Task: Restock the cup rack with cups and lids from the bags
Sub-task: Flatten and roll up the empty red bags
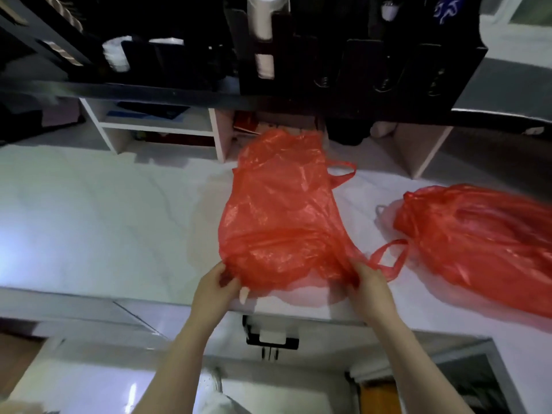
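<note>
On the white marble-patterned bench (pixel 104 219), a flat, translucent red plastic carrier bag (pixel 277 210) is laid out lengthwise, with its far end pointing toward the black cup rack (pixel 328 55). The near edge of the bag is pinched at both corners. At the left corner, the fingers (pixel 222 271) of the left hand (pixel 213 289) are curled onto the film. At the right corner, gathered film is gripped by the right hand (pixel 372 289), just beside a loop handle (pixel 388 255). A second, fuller red plastic bag (pixel 478 234) is positioned to the right, apart from both hands. A stack of white cups (pixel 264 25) is seated in the rack.
</note>
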A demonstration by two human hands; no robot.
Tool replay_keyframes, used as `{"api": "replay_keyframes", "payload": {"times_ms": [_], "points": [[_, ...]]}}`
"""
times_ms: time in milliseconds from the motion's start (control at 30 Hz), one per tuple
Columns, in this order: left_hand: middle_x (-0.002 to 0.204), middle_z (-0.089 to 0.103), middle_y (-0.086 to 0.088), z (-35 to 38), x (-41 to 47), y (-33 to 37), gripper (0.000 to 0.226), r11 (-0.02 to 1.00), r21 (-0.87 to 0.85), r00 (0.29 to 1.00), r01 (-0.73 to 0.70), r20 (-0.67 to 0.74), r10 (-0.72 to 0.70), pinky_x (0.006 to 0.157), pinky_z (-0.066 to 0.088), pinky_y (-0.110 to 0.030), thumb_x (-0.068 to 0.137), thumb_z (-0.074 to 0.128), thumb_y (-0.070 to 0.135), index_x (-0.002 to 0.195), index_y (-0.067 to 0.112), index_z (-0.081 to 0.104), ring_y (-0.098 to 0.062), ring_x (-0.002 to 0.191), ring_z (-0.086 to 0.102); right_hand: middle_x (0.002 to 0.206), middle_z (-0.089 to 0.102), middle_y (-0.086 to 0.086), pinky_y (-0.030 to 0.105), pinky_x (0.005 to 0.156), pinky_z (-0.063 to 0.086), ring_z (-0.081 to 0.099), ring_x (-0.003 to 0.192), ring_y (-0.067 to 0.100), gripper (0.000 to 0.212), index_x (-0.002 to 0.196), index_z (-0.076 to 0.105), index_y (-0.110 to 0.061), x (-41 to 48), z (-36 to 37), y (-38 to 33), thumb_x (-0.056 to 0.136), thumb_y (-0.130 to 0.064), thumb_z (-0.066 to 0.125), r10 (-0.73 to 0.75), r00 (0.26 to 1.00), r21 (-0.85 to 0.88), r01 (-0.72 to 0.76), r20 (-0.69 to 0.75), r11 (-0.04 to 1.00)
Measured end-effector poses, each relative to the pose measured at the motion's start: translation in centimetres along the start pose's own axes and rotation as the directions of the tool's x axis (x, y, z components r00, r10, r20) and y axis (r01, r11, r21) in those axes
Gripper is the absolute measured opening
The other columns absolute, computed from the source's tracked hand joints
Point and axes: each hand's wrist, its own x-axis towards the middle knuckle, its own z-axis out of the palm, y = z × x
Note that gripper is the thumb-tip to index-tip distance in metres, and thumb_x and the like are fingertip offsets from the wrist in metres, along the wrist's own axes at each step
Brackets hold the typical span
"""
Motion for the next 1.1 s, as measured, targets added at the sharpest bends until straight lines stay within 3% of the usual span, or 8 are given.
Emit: {"api": "replay_keyframes", "payload": {"times_ms": [100,333,433,567,700,900,1000,1100], "points": [[0.073,0.07,-0.004,1.0,-0.3,0.8,0.014,0.935,-0.316,0.98,0.162,-0.056,-0.189,0.056,0.051,-0.027,0.093,0.052,0.018,0.094,0.016,0.066,-0.022,0.067,0.068,0.11,0.07,0.008,0.03,0.082,0.044,0.061,0.1,0.033,0.053,0.123,0.063,-0.019,-1.0,0.0,0.1,0.074,0.0,0.063,-0.065,0.998,0.024,0.064,0.012,0.998],[0.061,0.065,-0.007,1.3,0.0,0.5,0.019,0.895,-0.332,0.949,0.297,-0.002,-0.315,0.048,0.049,-0.027,0.094,0.047,0.005,0.081,-0.001,0.06,-0.022,0.056,0.064,0.128,0.059,0.013,0.035,0.098,0.04,0.052,0.119,0.033,0.073,0.139,0.048,-0.017,-0.5,-1.0,1.6,0.072,0.011,0.049,-0.028,0.995,0.116,0.017,0.094,0.993],[0.061,0.065,-0.012,-0.1,0.5,-0.2,0.016,0.86,-0.423,0.929,0.284,-0.101,-0.356,0.051,0.05,-0.029,0.093,0.05,0.003,0.083,-0.003,0.062,-0.033,0.063,0.067,0.15,0.037,-0.003,0.045,0.106,0.024,0.031,0.133,0.023,0.063,0.147,0.031,-0.033,-0.8,-1.2,3.8,0.089,-0.026,0.053,0.103,0.99,-0.223,-0.079,0.094,0.972],[0.058,0.068,0.0,-3.0,1.5,-1.9,0.017,0.847,-0.472,0.882,0.244,-0.255,-0.397,0.058,0.048,-0.023,0.095,0.049,0.001,0.094,0.005,0.065,-0.006,0.052,0.061,0.16,-0.003,-0.013,0.059,0.111,0.006,0.001,0.145,0.027,0.072,0.149,0.003,-0.044,-0.6,-1.2,6.8,0.088,-0.07,0.03,0.198,0.967,-0.401,-0.119,0.162,0.908],[0.055,0.065,0.0,-4.1,2.5,-2.5,0.019,0.872,-0.459,0.829,0.173,-0.411,-0.38,0.05,0.051,-0.013,0.095,0.046,-0.002,0.1,0.004,0.064,-0.002,0.048,0.06,0.161,-0.009,-0.001,0.058,0.112,0.002,-0.009,0.145,0.035,0.075,0.146,-0.001,-0.051,0.0,-1.2,7.0,0.082,-0.078,0.029,0.263,0.95,-0.405,-0.177,0.167,0.897],[0.069,0.062,-0.003,-4.7,3.9,-2.2,0.02,0.955,-0.265,0.744,0.136,-0.609,-0.275,0.06,0.053,-0.024,0.09,0.051,0.007,0.095,0.014,0.069,-0.009,0.053,0.058,0.16,-0.007,0.01,0.05,0.115,0.006,-0.004,0.147,0.028,0.081,0.149,-0.001,-0.044,-0.2,-2.3,7.0,0.081,-0.08,0.023,0.283,0.953,-0.402,-0.22,0.104,0.889],[0.074,0.064,-0.004,-4.8,4.1,-2.2,0.021,0.982,-0.129,0.754,0.14,-0.629,-0.19,0.073,0.05,-0.036,0.086,0.05,0.012,0.089,0.021,0.069,-0.022,0.069,0.058,0.161,-0.007,0.008,0.049,0.116,0.007,-0.003,0.147,0.025,0.081,0.151,-0.002,-0.039,-0.4,-2.5,7.1,0.083,-0.077,0.02,0.285,0.953,-0.407,-0.223,0.099,0.886],[0.074,0.062,-0.009,-4.5,4.1,-2.5,0.021,0.972,-0.132,0.806,0.195,-0.544,-0.235,0.067,0.048,-0.037,0.089,0.048,0.014,0.082,0.014,0.067,-0.026,0.069,0.054,0.161,-0.004,0.005,0.051,0.116,0.011,0.0,0.147,0.028,0.08,0.152,-0.001,-0.032,0.0,-2.8,6.5,0.087,-0.074,0.02,0.3,0.949,-0.434,-0.231,0.097,0.871]]}}
